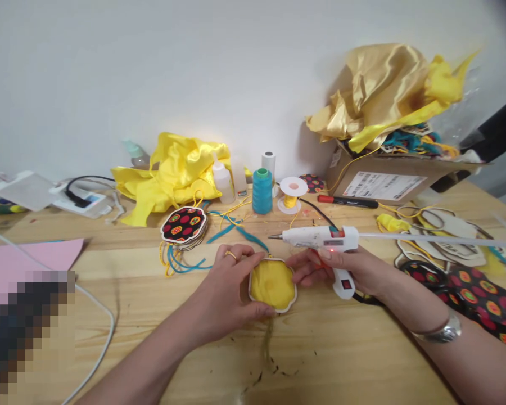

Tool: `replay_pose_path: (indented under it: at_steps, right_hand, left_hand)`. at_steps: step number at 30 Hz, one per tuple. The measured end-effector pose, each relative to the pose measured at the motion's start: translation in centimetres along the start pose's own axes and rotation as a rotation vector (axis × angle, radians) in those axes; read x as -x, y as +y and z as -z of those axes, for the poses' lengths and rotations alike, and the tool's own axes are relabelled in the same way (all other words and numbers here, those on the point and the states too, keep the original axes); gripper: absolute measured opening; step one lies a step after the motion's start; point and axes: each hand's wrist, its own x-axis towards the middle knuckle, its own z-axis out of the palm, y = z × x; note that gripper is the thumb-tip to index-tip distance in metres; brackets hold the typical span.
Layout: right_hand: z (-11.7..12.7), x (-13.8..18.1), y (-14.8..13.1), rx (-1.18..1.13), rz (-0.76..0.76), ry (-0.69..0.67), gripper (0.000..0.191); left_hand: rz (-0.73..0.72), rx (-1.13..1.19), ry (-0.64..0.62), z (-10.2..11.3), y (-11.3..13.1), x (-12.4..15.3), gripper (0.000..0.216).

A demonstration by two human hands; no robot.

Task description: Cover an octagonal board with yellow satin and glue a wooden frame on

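Observation:
A scalloped yellow fabric piece with a pale rim (272,284) is held just over the table by my left hand (230,289), its thumb at the lower edge and fingers along the top left. Teal cord runs from its top, and a blurred strand hangs below it. My right hand (346,267) grips a white hot glue gun (316,238), nozzle pointing left, a long glue stick out of its back. Some right fingertips are at the piece's right edge. Left of the nozzle lies a stack of patterned dark scalloped pieces (184,225).
Teal thread (262,192), a spool of yellow cord (290,197) and a squeeze bottle (222,183) stand behind. Yellow satin (172,174) is heaped at back left. A cardboard box (375,177) overflows with fabric. Black-handled scissors (424,274) lie right, and a white cable (107,323) crosses the left.

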Motion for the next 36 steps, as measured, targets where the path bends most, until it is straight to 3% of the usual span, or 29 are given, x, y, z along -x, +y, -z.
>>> replay_pose_path:
  at_steps: [12, 25, 36]
  right_hand:
    - [0.3, 0.1, 0.2, 0.033, -0.017, 0.026, 0.033]
    - [0.1, 0.0, 0.2, 0.043, -0.055, 0.074, 0.038]
    - [-0.1, 0.6, -1.1, -0.038, 0.025, -0.003, 0.034]
  left_hand:
    - [-0.027, -0.054, -0.025, -0.1, 0.1, -0.2, 0.069]
    - [-0.02, -0.007, -0.03, -0.5, -0.3, -0.2, 0.069]
    - [-0.008, 0.081, -0.003, 0.4, -0.9, -0.3, 0.077]
